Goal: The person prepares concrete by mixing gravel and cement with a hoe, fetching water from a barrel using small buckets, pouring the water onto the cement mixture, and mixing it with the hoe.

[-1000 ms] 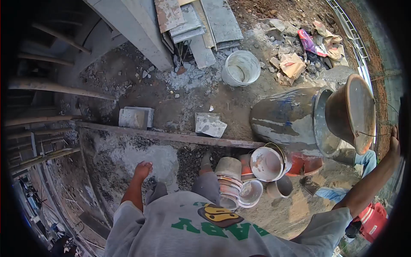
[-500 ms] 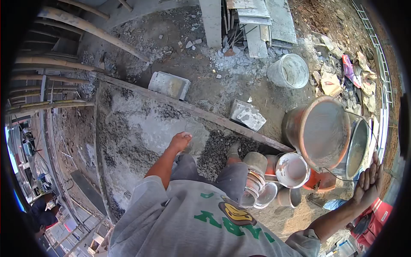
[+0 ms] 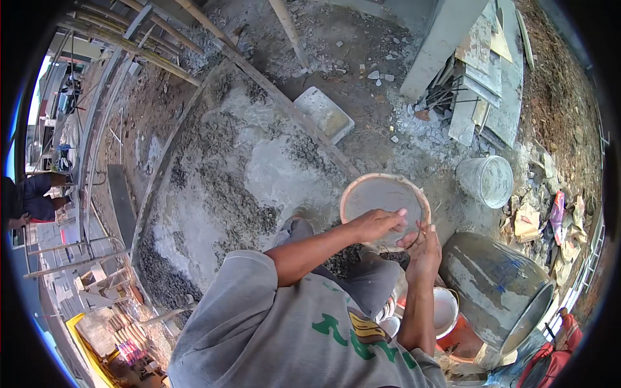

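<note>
In the head view, a bucket with an orange rim [image 3: 349, 189], filled with wet grey mix, hangs or stands in front of me; its base is hidden. My right hand [image 3: 424, 249] is closed at its right edge, on what looks like the thin bucket handle. My left hand [image 3: 378, 224] reaches across the mix to the same side, fingers curled. Whether it also grips the handle is hidden. The two hands nearly touch. Below the bucket lie wet concrete [image 3: 281, 174] and dark gravel, where my feet stand.
A large grey drum [image 3: 491, 278] lies tilted on the right. Behind it are a translucent bucket [image 3: 485, 181] and torn paper bags [image 3: 527, 220]. A wooden board [image 3: 291, 116] edges the concrete, beside a white block-like container [image 3: 323, 115]. Stacked buckets [image 3: 445, 310] sit by my legs.
My right hand and the orange-rimmed bucket have moved left, in front of my body. My left hand has come across to the bucket. The view has turned.
</note>
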Tool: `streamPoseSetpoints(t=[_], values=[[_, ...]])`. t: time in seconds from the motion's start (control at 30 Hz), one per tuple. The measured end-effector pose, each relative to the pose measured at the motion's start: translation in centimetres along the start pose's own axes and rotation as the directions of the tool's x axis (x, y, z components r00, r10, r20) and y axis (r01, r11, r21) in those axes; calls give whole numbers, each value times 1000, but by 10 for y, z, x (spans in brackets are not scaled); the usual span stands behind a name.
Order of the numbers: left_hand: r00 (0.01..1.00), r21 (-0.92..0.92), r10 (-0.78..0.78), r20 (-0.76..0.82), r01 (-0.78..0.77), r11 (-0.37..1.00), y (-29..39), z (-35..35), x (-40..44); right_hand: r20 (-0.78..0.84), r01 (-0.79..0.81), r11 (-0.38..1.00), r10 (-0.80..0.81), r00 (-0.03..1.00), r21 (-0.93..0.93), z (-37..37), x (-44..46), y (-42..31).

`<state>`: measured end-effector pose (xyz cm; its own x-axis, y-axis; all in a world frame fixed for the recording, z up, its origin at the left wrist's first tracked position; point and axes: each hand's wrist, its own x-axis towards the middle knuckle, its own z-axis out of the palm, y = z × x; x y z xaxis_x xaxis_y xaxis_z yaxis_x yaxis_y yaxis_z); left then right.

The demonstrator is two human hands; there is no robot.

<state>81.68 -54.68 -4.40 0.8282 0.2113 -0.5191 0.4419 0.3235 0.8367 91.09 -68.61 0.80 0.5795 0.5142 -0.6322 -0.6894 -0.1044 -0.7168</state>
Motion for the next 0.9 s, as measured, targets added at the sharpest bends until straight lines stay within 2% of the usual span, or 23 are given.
streamPoseSetpoints(t=[0.07, 0.17, 0.23, 0.27, 0.3, 0.37, 0.4, 0.43, 0.5, 0.53, 0.57, 0.6, 0.67, 0.7, 0.8, 0.83, 0.9], values=[[991, -168, -76, 110, 94, 981, 9, 31, -2, 97, 38, 998, -34, 995, -41, 16, -4, 10], [977, -377, -75, -202, -7, 926, 13, 56, -24, 197, 100, 972, -57, 979, -211, 23, -19, 12], [956, -494, -84, -281, -69, 867, 27, 54, -46, 375, 237, 813, -25, 927, -532, 16, -18, 5], [947, -557, -106, -302, -85, 826, 29, 55, -61, 439, 306, 689, 20, 898, -657, 25, -36, -3], [905, -575, -97, -413, -177, 799, 27, 54, -65, 421, 238, 594, 189, 887, -768, 31, -56, -31], [881, -590, -137, -453, -181, 787, 14, 62, -68, 465, 382, 419, 115, 878, -824, 30, -76, -58], [868, -589, -149, -474, -187, 786, 11, 58, -69, 475, 446, 396, -29, 880, -803, 24, -72, -59], [875, -591, -115, -470, -215, 777, 17, 58, -75, 407, 393, 418, -61, 912, -819, 10, -54, -56], [859, -462, -144, -491, -116, 879, 22, 48, -96, 483, 523, 203, -214, 849, -828, -38, 11, -30], [846, -393, -161, -509, -62, 917, 19, 37, -105, 318, 352, 295, -157, 935, -888, -26, 16, -22], [837, -392, -123, -533, -115, 913, 8, 34, -111, 144, 162, 368, -77, 987, -916, -12, 20, -12], [839, -393, -140, -526, -94, 915, -6, 23, -121, -38, -43, 410, 20, 999, -911, 0, 23, 2], [835, -435, -199, -513, -53, 899, -21, 9, -164, -86, -199, 440, 263, 961, -875, -15, 65, 57], [807, -412, -168, -566, -100, 906, -49, 7, -165, -104, -279, 438, 381, 918, -855, -17, 80, 84], [722, -321, -178, -668, -63, 945, -93, -17, -204, 56, -78, 517, 240, 969, -852, 12, 76, 145], [663, -403, -181, -727, -198, 894, -119, -19, -212, 44, -70, 460, 234, 971, -885, 33, 69, 159], [635, -458, -294, -715, -107, 882, -147, -37, -260, 37, -73, 340, 306, 951, -938, 73, 58, 194]])
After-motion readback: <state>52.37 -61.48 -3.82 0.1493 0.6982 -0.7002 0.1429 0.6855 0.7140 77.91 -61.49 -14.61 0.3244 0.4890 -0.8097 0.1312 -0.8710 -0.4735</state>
